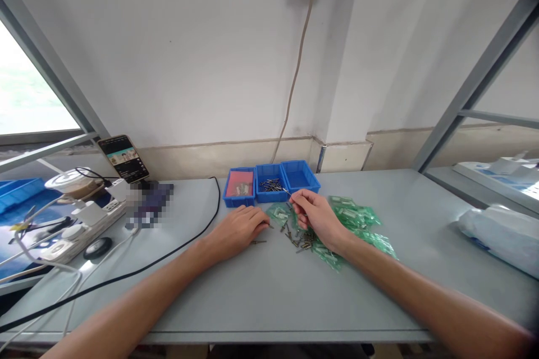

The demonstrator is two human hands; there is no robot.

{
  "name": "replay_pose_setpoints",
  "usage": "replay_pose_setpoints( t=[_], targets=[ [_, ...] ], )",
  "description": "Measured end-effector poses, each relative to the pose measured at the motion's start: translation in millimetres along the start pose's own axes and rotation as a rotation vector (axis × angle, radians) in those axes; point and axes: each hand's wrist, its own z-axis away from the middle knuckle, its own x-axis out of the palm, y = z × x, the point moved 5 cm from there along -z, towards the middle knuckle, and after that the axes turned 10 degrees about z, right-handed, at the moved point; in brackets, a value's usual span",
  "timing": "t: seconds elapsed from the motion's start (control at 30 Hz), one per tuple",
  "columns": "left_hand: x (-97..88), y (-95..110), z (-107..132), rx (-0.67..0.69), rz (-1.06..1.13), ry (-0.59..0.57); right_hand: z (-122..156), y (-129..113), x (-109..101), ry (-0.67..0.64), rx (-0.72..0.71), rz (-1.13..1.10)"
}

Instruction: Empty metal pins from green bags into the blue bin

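Observation:
My right hand (315, 214) is closed in a pinch on a thin metal pin (287, 191), held up just in front of the blue bins. Resting on the table to the left, my left hand (241, 229) has its fingers curled together. The tip of a small metal pin (270, 226) shows at its thumb and forefinger. Another pin (258, 242) lies just below that hand. Between the hands is a loose heap of small metal pins (306, 241), partly on green plastic bags (328, 256). More green bags (356, 217) with pale parts inside lie beyond my right wrist.
Three blue bins stand by the wall: one with a red sheet and small bag (240, 182), one with dark pins (272, 185), and a right one (300, 176). A black cable (177, 251), phone (123, 158) and power strip (80, 230) are left; a white plastic package (501, 235) is right.

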Motion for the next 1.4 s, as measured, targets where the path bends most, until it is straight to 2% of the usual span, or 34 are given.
replay_pose_setpoints(
  t=[0.27,0.6,0.73,0.87,1.0,1.1,1.17,1.4],
  targets=[
    [4.7,0.7,-1.0,0.029,-0.051,-0.005,-1.8,5.7,0.3,-0.024,0.045,-0.016],
    [8.0,6.7,-5.1,0.054,-0.06,-0.052,-9.5,3.4,-1.0,-0.012,-0.013,-0.01],
    [7.9,7.0,-4.6,0.056,-0.074,-0.047,-6.5,-4.4,0.4,-0.06,-0.043,0.044],
    [7.3,5.2,-3.2,0.043,-0.077,-0.029,-0.6,-9.8,7.0,-0.108,-0.176,0.281],
    [2.0,4.3,-2.5,0.032,-0.047,0.067,10.0,-14.9,17.5,-0.125,-0.417,0.657],
    [-3.5,5.1,-2.0,0.033,-0.024,0.137,17.8,-17.2,25.6,-0.183,-0.555,0.836],
    [-6.1,6.4,-1.7,0.042,-0.011,0.156,20.1,-17.6,27.8,-0.205,-0.583,0.885],
    [-8.1,8.3,-1.0,0.047,0.005,0.157,21.1,-14.8,28.1,-0.245,-0.538,0.882]
  ],
)
